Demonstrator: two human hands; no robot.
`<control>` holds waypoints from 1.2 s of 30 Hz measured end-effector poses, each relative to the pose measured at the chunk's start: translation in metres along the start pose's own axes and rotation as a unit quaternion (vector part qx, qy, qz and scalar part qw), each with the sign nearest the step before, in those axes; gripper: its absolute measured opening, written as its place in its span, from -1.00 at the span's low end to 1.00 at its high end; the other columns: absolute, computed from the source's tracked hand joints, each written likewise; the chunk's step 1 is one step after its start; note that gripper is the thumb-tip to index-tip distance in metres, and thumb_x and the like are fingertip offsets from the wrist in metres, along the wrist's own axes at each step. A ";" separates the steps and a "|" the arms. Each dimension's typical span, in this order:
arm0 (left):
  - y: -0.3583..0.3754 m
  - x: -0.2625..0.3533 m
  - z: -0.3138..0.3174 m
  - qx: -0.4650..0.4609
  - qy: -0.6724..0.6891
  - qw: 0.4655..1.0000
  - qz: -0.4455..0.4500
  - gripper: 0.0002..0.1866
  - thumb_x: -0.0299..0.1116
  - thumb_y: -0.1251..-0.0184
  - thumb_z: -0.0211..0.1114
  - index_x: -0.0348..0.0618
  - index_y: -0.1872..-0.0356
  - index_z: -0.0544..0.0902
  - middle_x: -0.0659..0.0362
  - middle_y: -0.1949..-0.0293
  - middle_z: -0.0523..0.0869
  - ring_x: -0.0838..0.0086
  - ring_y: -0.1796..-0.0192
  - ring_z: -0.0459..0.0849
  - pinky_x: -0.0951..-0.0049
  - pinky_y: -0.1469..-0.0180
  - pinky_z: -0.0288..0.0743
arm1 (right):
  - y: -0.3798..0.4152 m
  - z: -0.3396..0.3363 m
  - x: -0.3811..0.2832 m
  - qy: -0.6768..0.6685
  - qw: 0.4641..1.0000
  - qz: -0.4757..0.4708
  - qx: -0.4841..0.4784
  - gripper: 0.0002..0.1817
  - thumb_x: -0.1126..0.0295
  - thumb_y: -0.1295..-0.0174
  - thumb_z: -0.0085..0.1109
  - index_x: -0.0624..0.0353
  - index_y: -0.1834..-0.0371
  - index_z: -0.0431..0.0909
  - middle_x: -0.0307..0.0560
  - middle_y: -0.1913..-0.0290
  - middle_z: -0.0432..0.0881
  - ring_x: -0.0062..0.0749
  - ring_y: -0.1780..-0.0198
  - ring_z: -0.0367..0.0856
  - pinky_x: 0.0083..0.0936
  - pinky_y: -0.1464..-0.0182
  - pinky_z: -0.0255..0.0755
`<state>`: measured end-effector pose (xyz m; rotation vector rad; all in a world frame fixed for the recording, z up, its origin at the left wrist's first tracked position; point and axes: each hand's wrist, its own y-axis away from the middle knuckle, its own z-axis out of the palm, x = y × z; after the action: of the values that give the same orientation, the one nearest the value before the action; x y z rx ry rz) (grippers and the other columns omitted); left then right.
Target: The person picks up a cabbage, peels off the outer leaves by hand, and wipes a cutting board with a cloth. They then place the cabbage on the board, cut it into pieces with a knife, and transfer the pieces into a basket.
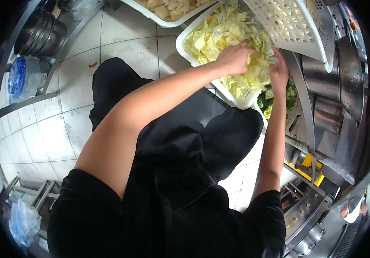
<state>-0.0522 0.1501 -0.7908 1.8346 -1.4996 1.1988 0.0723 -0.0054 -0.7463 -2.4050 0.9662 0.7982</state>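
Note:
A white plastic basket (185,48) at the upper centre is filled with pale yellow-green cut cabbage leaves (219,26). My left hand (235,58) reaches over the basket's near side, its fingers curled into the leaves; the fingertips are partly hidden. At the basket's right side my right hand (280,71) is bent round some leaves, with thumb and fingers on either side of them. The two hands are apart, with cabbage between them.
Another white basket (167,21) with pale pieces stands beyond. A perforated white basket (294,30) rises at upper right, above green vegetables (267,103). Steel pots (322,77) line the right; dark stacked containers (43,34) are at upper left. A person's hand (362,209) shows at far right.

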 end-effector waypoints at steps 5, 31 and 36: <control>0.044 0.029 -0.009 -0.035 -0.158 0.981 0.103 -0.34 -0.49 0.12 0.29 -0.01 -0.19 0.48 0.02 -0.36 0.26 0.16 -0.30 0.38 -0.15 -0.26 0.23 | -0.070 0.053 0.001 0.167 0.982 0.009 -0.091 -0.55 0.53 -0.09 0.06 0.16 -0.12 0.44 0.06 -0.12 0.48 -0.22 -0.18 0.38 -0.36 -0.19 0.22; 0.253 0.334 -0.265 -0.448 0.140 0.848 -0.249 -0.68 -0.23 -0.19 0.12 -0.23 0.16 0.64 -0.08 0.21 0.68 0.15 0.12 0.65 0.19 0.07 0.45 | 0.212 -0.060 -0.291 -0.048 0.699 0.009 -0.713 -0.58 0.14 -0.19 0.06 0.16 -0.01 0.54 0.15 0.00 0.58 -0.07 -0.03 0.55 -0.32 -0.09 0.39; 0.181 0.421 -0.400 -0.277 0.004 0.944 -0.177 -0.84 -0.45 -0.10 0.17 -0.24 0.30 0.61 0.07 0.30 0.68 0.37 0.26 0.63 0.37 0.13 0.47 | 0.075 -0.233 -0.441 0.004 0.861 0.013 -0.509 -0.56 0.15 -0.20 0.13 0.15 -0.09 0.53 0.10 -0.06 0.58 -0.10 -0.05 0.57 -0.32 -0.12 0.40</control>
<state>-0.3470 0.1994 -0.2608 1.6057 -1.2615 0.5379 -0.1623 0.0240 -0.3006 -3.2397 0.6298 1.6129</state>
